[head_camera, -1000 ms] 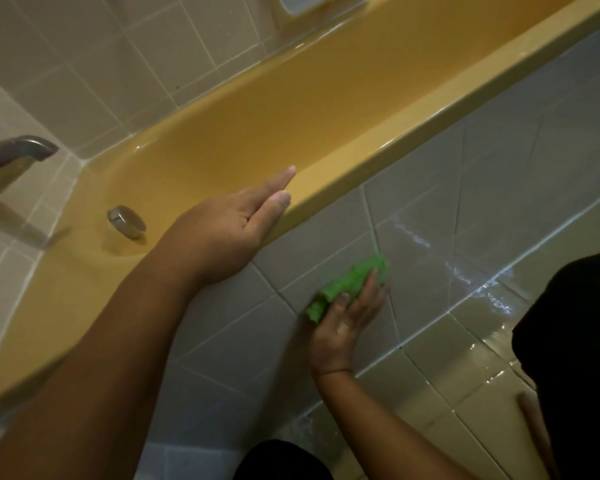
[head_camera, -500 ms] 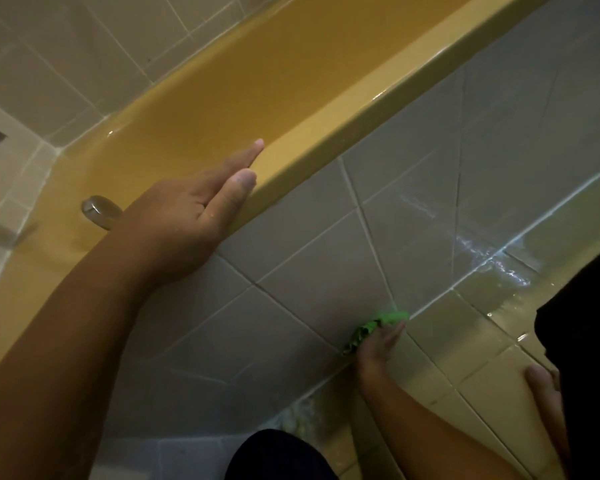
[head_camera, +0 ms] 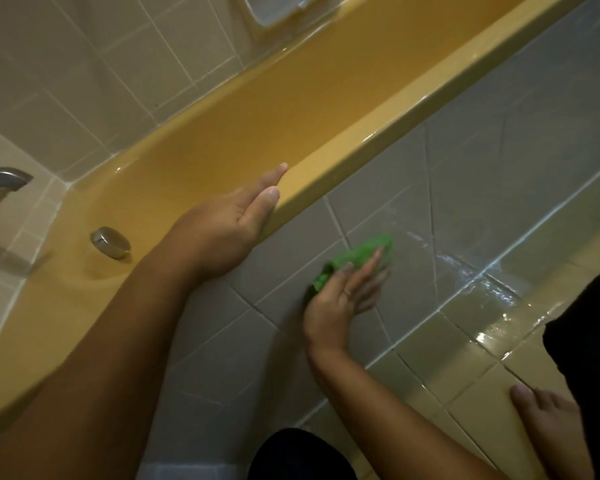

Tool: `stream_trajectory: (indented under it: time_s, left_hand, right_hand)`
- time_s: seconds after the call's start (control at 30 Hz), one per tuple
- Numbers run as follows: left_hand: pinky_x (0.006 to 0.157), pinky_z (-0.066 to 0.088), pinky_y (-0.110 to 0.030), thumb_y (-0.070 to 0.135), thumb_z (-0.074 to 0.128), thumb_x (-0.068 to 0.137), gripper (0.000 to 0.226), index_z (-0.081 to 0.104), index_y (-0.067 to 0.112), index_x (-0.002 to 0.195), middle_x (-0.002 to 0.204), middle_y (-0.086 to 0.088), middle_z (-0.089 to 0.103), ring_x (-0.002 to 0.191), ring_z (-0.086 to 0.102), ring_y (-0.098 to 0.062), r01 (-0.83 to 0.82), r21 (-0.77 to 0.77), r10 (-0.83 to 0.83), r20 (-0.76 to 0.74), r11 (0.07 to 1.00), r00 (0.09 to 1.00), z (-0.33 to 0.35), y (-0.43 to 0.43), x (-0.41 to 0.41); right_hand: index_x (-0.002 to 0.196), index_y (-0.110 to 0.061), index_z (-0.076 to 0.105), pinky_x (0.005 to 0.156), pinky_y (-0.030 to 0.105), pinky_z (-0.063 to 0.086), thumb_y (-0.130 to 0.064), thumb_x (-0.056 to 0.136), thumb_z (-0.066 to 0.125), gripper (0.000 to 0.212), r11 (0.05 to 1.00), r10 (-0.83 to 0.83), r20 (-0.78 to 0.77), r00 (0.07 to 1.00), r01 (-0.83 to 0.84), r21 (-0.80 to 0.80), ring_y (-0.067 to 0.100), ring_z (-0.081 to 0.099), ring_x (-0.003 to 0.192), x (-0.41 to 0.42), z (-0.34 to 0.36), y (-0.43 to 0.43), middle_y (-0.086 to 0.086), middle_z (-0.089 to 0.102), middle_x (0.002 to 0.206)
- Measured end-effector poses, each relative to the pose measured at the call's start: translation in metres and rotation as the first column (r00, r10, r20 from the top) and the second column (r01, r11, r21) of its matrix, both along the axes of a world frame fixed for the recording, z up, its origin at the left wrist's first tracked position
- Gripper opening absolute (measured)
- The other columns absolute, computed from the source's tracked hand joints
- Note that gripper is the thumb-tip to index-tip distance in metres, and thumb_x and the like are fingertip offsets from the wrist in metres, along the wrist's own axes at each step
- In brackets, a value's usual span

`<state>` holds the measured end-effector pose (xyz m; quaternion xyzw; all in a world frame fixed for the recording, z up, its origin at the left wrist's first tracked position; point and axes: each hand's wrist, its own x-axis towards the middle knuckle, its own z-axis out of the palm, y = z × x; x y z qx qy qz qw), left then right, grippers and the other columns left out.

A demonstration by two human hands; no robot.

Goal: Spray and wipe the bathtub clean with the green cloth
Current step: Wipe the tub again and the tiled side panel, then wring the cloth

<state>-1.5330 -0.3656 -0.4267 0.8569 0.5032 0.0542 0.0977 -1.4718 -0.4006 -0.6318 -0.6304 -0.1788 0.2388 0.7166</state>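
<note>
The mustard-yellow bathtub (head_camera: 395,116) runs diagonally across the head view, with a grey tiled front panel (head_camera: 499,168) below its rim. My left hand (head_camera: 229,220) rests on the rim, its fingers straight and pointing along the edge. Lower down, my right hand (head_camera: 343,296) presses the bunched green cloth (head_camera: 361,252) flat against the panel with extended fingers. Wet streaks shine on the tiles just right of the cloth. No spray bottle is in view.
A metal faucet (head_camera: 0,183) juts in at the far left, and a round metal knob (head_camera: 111,242) sits inside the tub end. The floor tiles (head_camera: 465,341) are wet. A bare foot (head_camera: 548,420) and dark clothing (head_camera: 586,323) are at the lower right.
My right hand swept the cloth down to the foot of the panel, then back up to mid-height. My left hand stayed on the rim.
</note>
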Motion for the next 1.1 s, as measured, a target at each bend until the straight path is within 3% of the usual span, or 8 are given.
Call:
stream_trajectory:
  time_s: [0.1, 0.2, 0.33, 0.5, 0.67, 0.8, 0.9, 1.1]
  left_hand:
    - [0.126, 0.025, -0.035, 0.062, 0.028, 0.101, 0.048, 0.033, 0.066, 0.149, 0.16, 0.029, 0.038, 0.148, 0.033, 0.003, 0.036, -0.093, -0.023, 0.136, 0.995, 0.99, -0.002, 0.012, 0.005]
    - [0.128, 0.018, -0.028, 0.043, 0.032, 0.111, 0.045, 0.043, 0.046, 0.154, 0.16, 0.028, 0.038, 0.146, 0.031, 0.01, 0.09, -0.197, -0.051, 0.197, 0.976, 0.979, 0.001, 0.024, 0.015]
    - [0.129, 0.018, -0.033, 0.057, 0.032, 0.103, 0.051, 0.041, 0.052, 0.153, 0.159, 0.029, 0.037, 0.147, 0.03, 0.009, 0.091, -0.219, -0.053, 0.174, 0.972, 0.983, 0.001, 0.033, 0.026]
    - [0.126, 0.024, -0.041, 0.079, 0.023, 0.091, 0.05, 0.025, 0.079, 0.141, 0.163, 0.025, 0.035, 0.151, 0.033, -0.006, 0.048, -0.168, -0.029, 0.114, 0.985, 0.993, -0.001, 0.028, 0.032]
    - [0.117, 0.032, -0.034, 0.066, 0.024, 0.106, 0.04, 0.025, 0.075, 0.145, 0.161, 0.027, 0.037, 0.148, 0.037, -0.007, 0.032, -0.059, -0.028, 0.067, 0.998, 0.997, 0.0, 0.018, 0.038]
    - [0.112, 0.032, -0.03, 0.059, 0.027, 0.109, 0.042, 0.031, 0.067, 0.15, 0.161, 0.026, 0.038, 0.147, 0.037, -0.005, 0.015, -0.029, -0.013, 0.075, 0.999, 0.997, 0.001, 0.013, 0.041]
    - [0.113, 0.031, -0.027, 0.055, 0.028, 0.11, 0.043, 0.033, 0.062, 0.152, 0.161, 0.026, 0.038, 0.147, 0.036, -0.004, 0.023, -0.023, -0.022, 0.076, 0.999, 0.997, 0.001, 0.012, 0.042]
    - [0.118, 0.033, -0.033, 0.057, 0.028, 0.11, 0.043, 0.033, 0.062, 0.152, 0.16, 0.024, 0.041, 0.146, 0.038, -0.006, 0.012, 0.011, -0.013, 0.069, 1.0, 0.998, 0.0, 0.013, 0.042]
  right_hand:
    - [0.161, -0.044, -0.001, 0.127, 0.057, 0.0, -0.047, 0.107, 0.02, 0.058, 0.986, 0.028, 0.264, 0.964, -0.07, 0.15, 0.027, -0.013, 0.159, 0.006, 0.054, 0.0, 0.008, -0.012, 0.172]
    - [0.163, -0.029, 0.013, 0.126, 0.061, 0.002, -0.04, 0.108, 0.029, 0.058, 0.957, -0.019, 0.562, 0.827, -0.148, 0.25, 0.04, -0.011, 0.158, 0.022, 0.067, -0.002, 0.019, -0.003, 0.172]
    - [0.162, -0.042, 0.013, 0.125, 0.065, 0.008, -0.041, 0.108, 0.034, 0.058, 0.935, -0.121, 0.743, 0.659, -0.176, 0.308, 0.049, -0.003, 0.157, 0.052, 0.041, 0.01, 0.02, 0.008, 0.17]
    - [0.163, -0.04, 0.011, 0.126, 0.063, 0.006, -0.035, 0.108, 0.034, 0.06, 0.97, -0.114, 0.483, 0.868, -0.007, 0.241, 0.039, -0.001, 0.159, 0.048, -0.013, 0.015, 0.016, 0.004, 0.172]
    - [0.16, -0.052, -0.001, 0.129, 0.053, 0.004, -0.06, 0.108, 0.014, 0.056, 0.998, -0.014, 0.198, 0.98, 0.003, 0.058, 0.02, -0.006, 0.16, 0.047, -0.109, 0.013, 0.002, -0.002, 0.171]
    - [0.157, -0.031, -0.009, 0.129, 0.049, 0.0, -0.069, 0.101, 0.004, 0.069, 0.982, 0.146, 0.088, 0.985, -0.134, -0.136, 0.008, -0.017, 0.155, 0.051, -0.182, 0.004, -0.002, -0.013, 0.167]
    - [0.159, -0.027, -0.014, 0.129, 0.041, -0.005, -0.048, 0.111, 0.015, 0.06, 0.915, 0.241, -0.238, 0.941, -0.302, -0.266, 0.02, -0.013, 0.159, 0.061, -0.22, -0.004, 0.001, -0.016, 0.172]
    - [0.166, -0.022, 0.001, 0.128, 0.047, 0.01, -0.024, 0.114, 0.024, 0.057, 0.923, 0.041, -0.506, 0.861, -0.227, -0.311, 0.03, 0.008, 0.159, 0.055, -0.218, 0.009, 0.011, 0.002, 0.173]
